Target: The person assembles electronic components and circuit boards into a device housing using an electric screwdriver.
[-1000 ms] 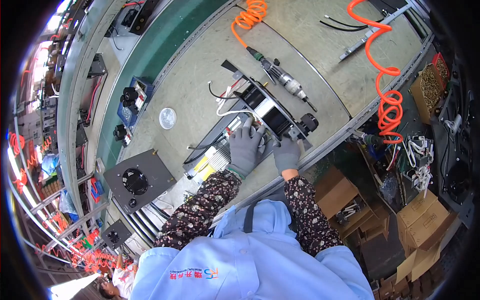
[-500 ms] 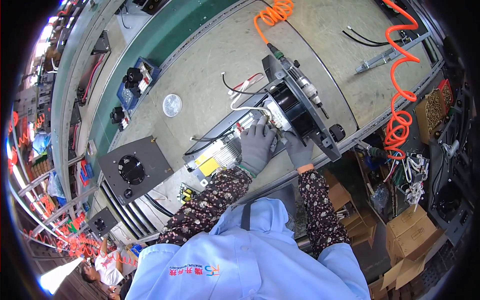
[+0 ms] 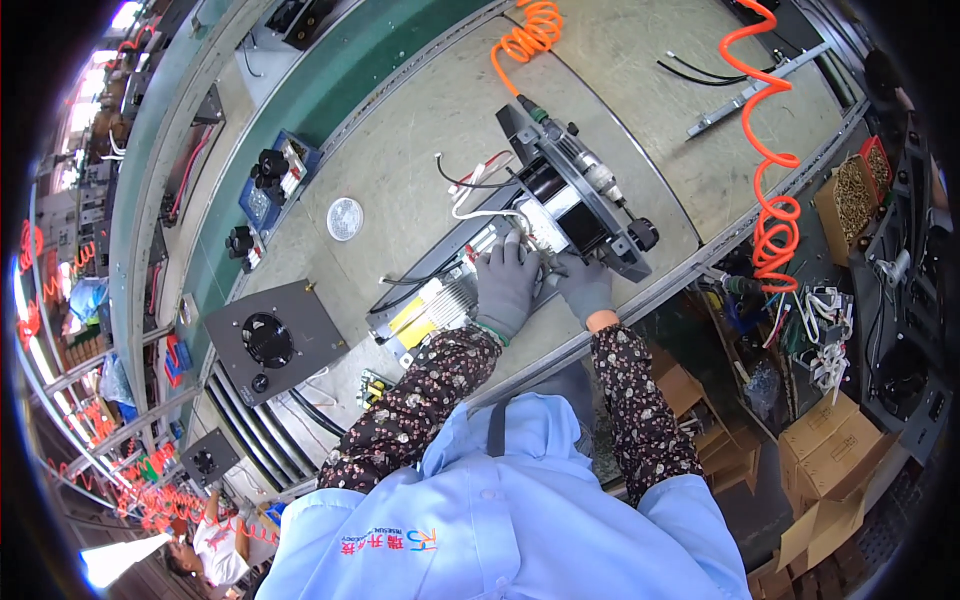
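In front of me lies a long grey metal housing [image 3: 455, 250] with a ribbed silver part [image 3: 450, 302] and a yellow label [image 3: 409, 325]. A dark end panel [image 3: 630, 262] with a black cylinder [image 3: 580, 228] and a black knob [image 3: 643, 234] stands tilted at its right end. My left hand [image 3: 507, 285], grey-gloved, rests on the housing with its fingers stretched toward white wires [image 3: 490, 213]. Close beside it, my right hand [image 3: 585, 287], also gloved, has its fingers bent in at the near side of a pale block [image 3: 541, 228]. Its fingertips are partly hidden.
A pneumatic screwdriver [image 3: 595, 170] on an orange coiled hose [image 3: 530, 35] lies behind the end panel. A dark fan panel [image 3: 310, 350], a clear round dish [image 3: 345, 218] and a small circuit board [image 3: 374, 388] are to the left. Another orange coiled hose [image 3: 775, 225] hangs at right above cardboard boxes [image 3: 830, 445].
The view has shifted slightly. The end panel and cylinder sit a little farther from me and more to the left. Both hands stay at the same part of the housing.
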Action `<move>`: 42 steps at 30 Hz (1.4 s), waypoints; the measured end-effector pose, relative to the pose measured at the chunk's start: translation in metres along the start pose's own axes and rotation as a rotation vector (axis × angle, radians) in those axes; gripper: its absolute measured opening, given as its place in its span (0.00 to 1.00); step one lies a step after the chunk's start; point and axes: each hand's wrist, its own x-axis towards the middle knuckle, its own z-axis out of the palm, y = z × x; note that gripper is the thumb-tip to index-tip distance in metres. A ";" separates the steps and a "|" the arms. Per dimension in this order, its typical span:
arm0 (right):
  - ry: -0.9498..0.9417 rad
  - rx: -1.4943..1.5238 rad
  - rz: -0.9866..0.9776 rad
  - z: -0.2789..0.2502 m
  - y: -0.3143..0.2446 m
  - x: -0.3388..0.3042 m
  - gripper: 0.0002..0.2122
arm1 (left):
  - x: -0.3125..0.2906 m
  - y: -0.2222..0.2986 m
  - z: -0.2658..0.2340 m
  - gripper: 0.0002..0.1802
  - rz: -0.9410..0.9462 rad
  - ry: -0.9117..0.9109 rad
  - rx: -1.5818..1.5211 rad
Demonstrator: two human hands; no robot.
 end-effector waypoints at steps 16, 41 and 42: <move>-0.103 0.048 -0.041 -0.021 -0.030 -0.014 0.24 | 0.012 -0.007 -0.032 0.35 0.021 -0.241 0.009; 0.245 0.007 -0.001 0.006 -0.062 -0.050 0.40 | 0.000 -0.056 -0.037 0.48 0.281 -0.323 -0.036; 0.248 0.042 0.016 0.006 -0.062 -0.049 0.39 | -0.002 -0.055 -0.035 0.48 0.277 -0.328 -0.041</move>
